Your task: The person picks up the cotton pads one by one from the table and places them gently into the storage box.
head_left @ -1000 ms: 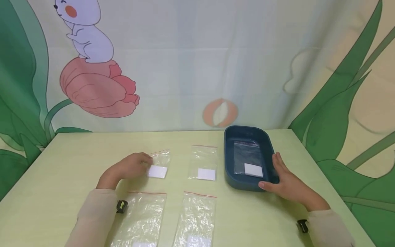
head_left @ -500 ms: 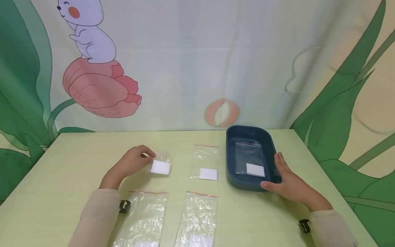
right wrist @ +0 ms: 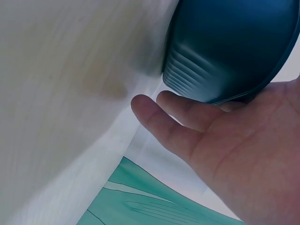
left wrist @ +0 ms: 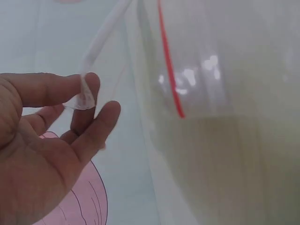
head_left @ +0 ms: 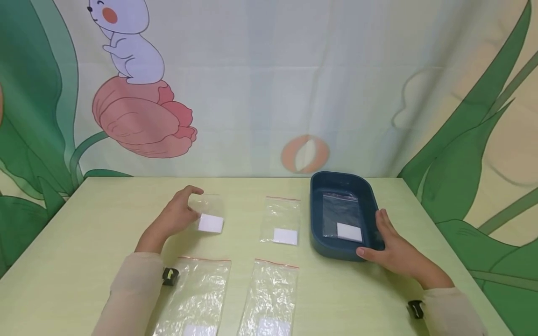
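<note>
Nearest me on the bench (head_left: 75, 261) lie two clear zip bags side by side, the near-left bag (head_left: 195, 294) just past my left cuff and the near-right bag (head_left: 269, 296) beside it, each flat with a white square at its near end and a red line across the far end.

Beyond them my left hand (head_left: 178, 215) pinches the far-left bag (head_left: 208, 215) by one edge. In the left wrist view the clear film sits between my thumb and fingertips (left wrist: 86, 93), and the bag looks raised off the bench, its white square hanging at the lower end. Level with it, well apart to the right, the far-right bag (head_left: 282, 220) lies flat and untouched.

Further right, my right hand (head_left: 388, 249) rests against the near right corner of the blue tray (head_left: 320, 242), fingers straight and spread along its wall, holding nothing, only steadying it. One bag with a white square (head_left: 342, 220) already lies on the tray's floor.

I judge that I am at the pick-up step, with one bag in the tray and four outside it. The next move, as I see it, calls for carrying the pinched bag across over the far-right bag without dragging it, then lowering it inside the tray.
</note>
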`<move>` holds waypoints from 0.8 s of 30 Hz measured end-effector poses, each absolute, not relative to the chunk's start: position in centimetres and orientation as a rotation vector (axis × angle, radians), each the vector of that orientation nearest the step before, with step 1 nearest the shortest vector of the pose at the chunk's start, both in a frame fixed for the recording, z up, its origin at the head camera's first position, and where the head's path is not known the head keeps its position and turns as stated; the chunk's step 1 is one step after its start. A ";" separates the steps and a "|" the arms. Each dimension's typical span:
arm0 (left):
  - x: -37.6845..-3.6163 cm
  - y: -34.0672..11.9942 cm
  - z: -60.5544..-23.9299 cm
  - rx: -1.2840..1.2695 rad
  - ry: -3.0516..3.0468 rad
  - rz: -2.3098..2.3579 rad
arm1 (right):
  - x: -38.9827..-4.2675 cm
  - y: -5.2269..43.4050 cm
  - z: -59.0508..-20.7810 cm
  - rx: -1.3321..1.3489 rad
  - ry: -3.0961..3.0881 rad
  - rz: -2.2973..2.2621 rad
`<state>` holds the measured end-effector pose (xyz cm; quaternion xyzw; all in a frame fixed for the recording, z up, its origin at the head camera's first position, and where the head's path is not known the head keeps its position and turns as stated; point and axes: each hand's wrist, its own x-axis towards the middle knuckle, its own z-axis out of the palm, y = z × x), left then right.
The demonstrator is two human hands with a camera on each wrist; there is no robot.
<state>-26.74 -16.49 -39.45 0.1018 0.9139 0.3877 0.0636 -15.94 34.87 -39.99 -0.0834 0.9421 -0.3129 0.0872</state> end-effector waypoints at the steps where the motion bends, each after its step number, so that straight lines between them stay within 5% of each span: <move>1: -26.8 -16.6 -39.4 0.300 2.751 1.168 | -15.9 34.9 -40.0 -0.247 2.805 -0.933; 24: -26.9 -17.1 -40.2 0.382 2.589 1.169 | -16.0 35.2 -40.2 -0.266 2.814 -0.952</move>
